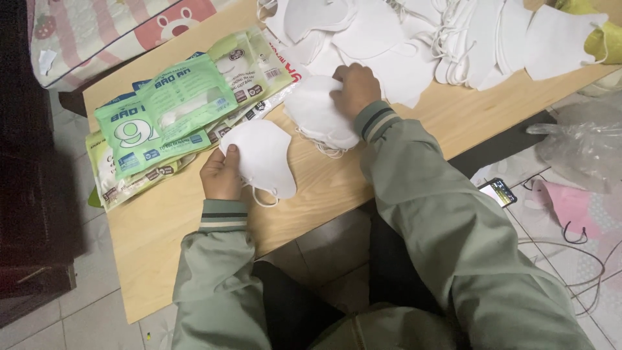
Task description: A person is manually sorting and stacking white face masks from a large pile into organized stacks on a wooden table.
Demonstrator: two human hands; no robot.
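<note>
A pale wooden tabletop [168, 227] stands over a tiled floor, its far end heaped with loose white masks [414, 32]. Green sealed packets [168, 110] lie fanned at the left. The right hand [355, 87] presses closed fingers on a small mask stack [317, 116], which could slide and tangle its ear loops. The left hand [221, 175] pinches a single mask [262, 155] near the edge; a loose grip could drop it.

matt white cloth mask [262, 155], glossy plastic packets [168, 110]
</note>
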